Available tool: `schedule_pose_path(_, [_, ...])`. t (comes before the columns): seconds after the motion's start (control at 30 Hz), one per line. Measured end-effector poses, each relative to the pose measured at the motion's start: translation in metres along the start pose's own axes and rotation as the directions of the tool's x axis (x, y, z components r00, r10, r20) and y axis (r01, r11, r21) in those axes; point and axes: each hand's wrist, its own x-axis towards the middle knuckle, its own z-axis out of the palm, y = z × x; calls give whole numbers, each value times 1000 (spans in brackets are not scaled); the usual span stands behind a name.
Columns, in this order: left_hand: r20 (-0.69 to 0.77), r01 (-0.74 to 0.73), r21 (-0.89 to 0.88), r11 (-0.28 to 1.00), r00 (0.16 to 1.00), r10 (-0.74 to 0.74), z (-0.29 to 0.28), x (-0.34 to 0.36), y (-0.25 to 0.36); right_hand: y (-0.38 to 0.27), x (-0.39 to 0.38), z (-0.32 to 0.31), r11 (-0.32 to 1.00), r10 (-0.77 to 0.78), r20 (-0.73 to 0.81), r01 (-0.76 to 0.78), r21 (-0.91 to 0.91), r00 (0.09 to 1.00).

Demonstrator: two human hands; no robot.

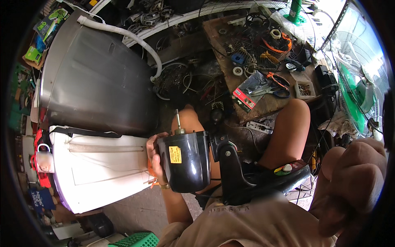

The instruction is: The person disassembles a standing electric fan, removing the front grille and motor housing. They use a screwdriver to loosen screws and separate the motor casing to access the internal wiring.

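Note:
A fan's glossy black motor housing [186,162] rests at my lap, its thin metal shaft pointing away from me and a yellow label on its side. My left hand [154,154] grips the housing from its left, fingers partly hidden behind it. A black neck bracket [230,164] joins the housing to the dark fan base [288,185], which lies across my lap and bears a button panel. Close to the camera at the right, my right hand [356,177] is raised with its fingers curled; whatever they may hold is hidden.
Ahead right, a wooden table [226,78] carries scissors [277,88], a screw box [304,88] and loose parts. Green fan blades [352,94] stand at the right. A grey metal drum [103,78] and a white panel [107,164] occupy the left. A power strip [259,126] lies below the table.

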Motion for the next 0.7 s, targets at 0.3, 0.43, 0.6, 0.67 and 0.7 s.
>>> schedule_pose_path(0.3, [35,188,35,982,981,-189,-4,-25,17,75,-105,96,619,644,657,-772,-147,392])
schedule_pose_path(0.43, [112,204,66,977,971,-210,-15,-25,14,55,-126,146,223,513,789,-940,258,338])
schedule_pose_path(0.6, [174,180,-15,983,969,-175,6,-15,26,49,-108,143,229,612,731,-952,203,303])
schedule_pose_path(0.67, [109,120,-36,992,987,-116,14,-16,21,62,-85,111,217,615,767,-974,59,183])
schedule_pose_path(0.7, [79,98,-55,994,992,-94,22,-15,19,65,-76,97,230,642,753,-973,-7,146])
